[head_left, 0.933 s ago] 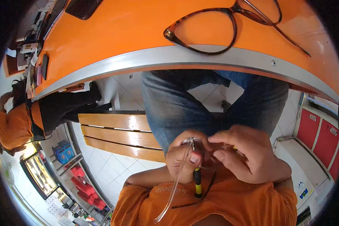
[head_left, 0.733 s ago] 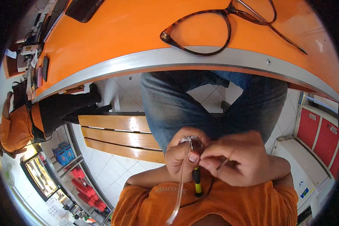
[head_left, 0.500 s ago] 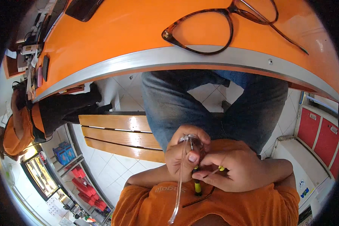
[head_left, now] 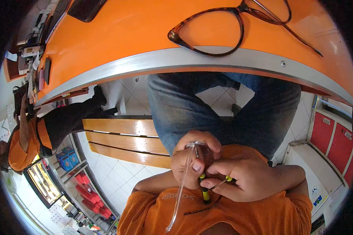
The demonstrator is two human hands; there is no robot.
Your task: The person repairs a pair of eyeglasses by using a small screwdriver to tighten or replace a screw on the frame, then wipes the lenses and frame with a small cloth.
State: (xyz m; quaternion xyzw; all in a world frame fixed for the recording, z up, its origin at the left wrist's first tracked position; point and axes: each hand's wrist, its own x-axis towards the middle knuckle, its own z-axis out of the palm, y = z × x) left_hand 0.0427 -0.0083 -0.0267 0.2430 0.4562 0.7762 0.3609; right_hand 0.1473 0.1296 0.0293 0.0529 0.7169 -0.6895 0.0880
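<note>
In my left hand (head_left: 190, 162) is a clear plastic eyeglass frame (head_left: 195, 145), gripped near its lens end. A long see-through temple arm (head_left: 176, 201) hangs from it toward my orange shirt. My right hand (head_left: 245, 176) is closed beside it, finger and thumb pinching a small screwdriver (head_left: 220, 183) with a thin shaft and a yellow part. Just below the hands a black and yellow handle (head_left: 206, 194) sticks out; its upper end is hidden. A brown temple arm (head_left: 202, 210) shows under the fingers, and I cannot tell what it joins.
Tortoiseshell glasses (head_left: 174, 36) lie on the orange table (head_left: 125, 35), whose metal edge (head_left: 145, 62) runs before my knees. A dark phone-like object (head_left: 86, 8) rests at far left. A slatted wooden bench (head_left: 123, 137) extends left. Another person (head_left: 27, 141) stands at left.
The clear temple arm's lower end has swung left. The brown temple arm has shifted slightly left. The screwdriver has turned a little in my right hand. The other person at left has moved.
</note>
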